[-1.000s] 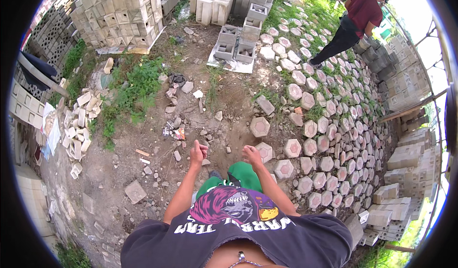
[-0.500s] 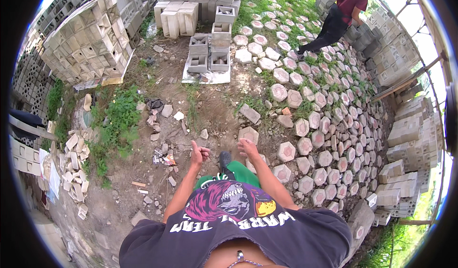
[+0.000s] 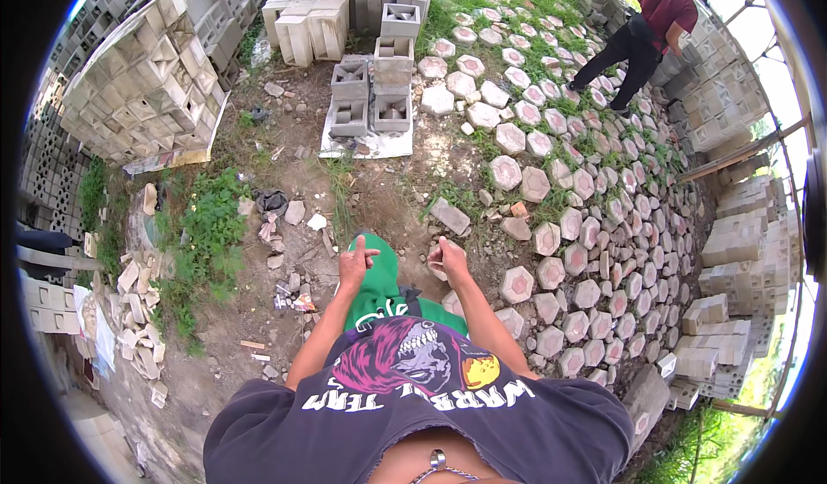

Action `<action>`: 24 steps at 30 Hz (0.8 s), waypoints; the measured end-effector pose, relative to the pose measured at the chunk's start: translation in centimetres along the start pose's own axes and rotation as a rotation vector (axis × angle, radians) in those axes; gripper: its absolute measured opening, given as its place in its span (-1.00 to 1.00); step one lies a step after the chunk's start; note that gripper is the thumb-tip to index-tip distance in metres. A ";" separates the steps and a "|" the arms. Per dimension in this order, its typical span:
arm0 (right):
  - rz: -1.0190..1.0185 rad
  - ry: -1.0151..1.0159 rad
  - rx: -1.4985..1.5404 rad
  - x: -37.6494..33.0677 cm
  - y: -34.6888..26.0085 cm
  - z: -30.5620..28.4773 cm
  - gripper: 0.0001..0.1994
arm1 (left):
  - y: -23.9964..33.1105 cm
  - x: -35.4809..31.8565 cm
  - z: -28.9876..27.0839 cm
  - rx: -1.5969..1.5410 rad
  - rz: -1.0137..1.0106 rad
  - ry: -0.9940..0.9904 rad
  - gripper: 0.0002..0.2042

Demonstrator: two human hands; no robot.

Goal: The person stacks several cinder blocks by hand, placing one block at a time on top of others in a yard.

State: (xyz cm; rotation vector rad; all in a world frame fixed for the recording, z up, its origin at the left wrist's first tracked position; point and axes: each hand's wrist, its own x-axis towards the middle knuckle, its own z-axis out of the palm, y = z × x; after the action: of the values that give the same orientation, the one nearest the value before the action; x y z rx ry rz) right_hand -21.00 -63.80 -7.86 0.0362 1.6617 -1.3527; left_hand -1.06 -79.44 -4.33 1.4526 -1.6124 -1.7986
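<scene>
Both my hands hang in front of me at waist height, apart from each other and from anything else. My left hand point(image 3: 355, 265) has its thumb out and fingers loosely bent, with nothing seen in it. Beside it, my green shorts point(image 3: 376, 279) show a leg lifted in a step. Loosely curled, with fingers partly apart, my right hand point(image 3: 450, 262) holds nothing that I can see. The nearest things past it are a grey oblong block point(image 3: 450, 216) on the dirt and hexagonal paving blocks point(image 3: 517, 284) with reddish centres.
Hollow concrete blocks point(image 3: 392, 113) stand stacked on a pale sheet ahead. Patterned vent blocks point(image 3: 142, 87) form a tall stack at left, near weeds point(image 3: 211, 225) and rubble point(image 3: 138, 312). Many paving blocks cover the right ground. Another person point(image 3: 642, 40) bends by block stacks at far right.
A green-clad leg has swung forward between my hands. My right hand's fingers have curled in more. The other person has turned and bent toward the blocks at the right.
</scene>
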 end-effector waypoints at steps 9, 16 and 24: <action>0.053 -0.012 -0.059 10.4 -8.2 6.2 -0.72 | 3.9 16.0 -2.0 -0.121 -0.019 -0.155 -0.46; -0.048 -0.003 -0.097 17.6 -18.3 13.7 -0.62 | 13.8 28.0 -4.7 -0.176 -0.011 -0.166 -0.63; -0.193 -0.067 -0.082 20.2 -27.7 21.4 -0.58 | 21.1 34.8 -5.7 -0.168 0.021 -0.224 -0.67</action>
State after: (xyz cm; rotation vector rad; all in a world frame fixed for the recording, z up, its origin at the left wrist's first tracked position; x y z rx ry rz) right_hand -33.55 -101.26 0.70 -0.2207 1.6957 -1.4113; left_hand -19.22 -116.15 -0.97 1.1920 -1.5260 -2.0908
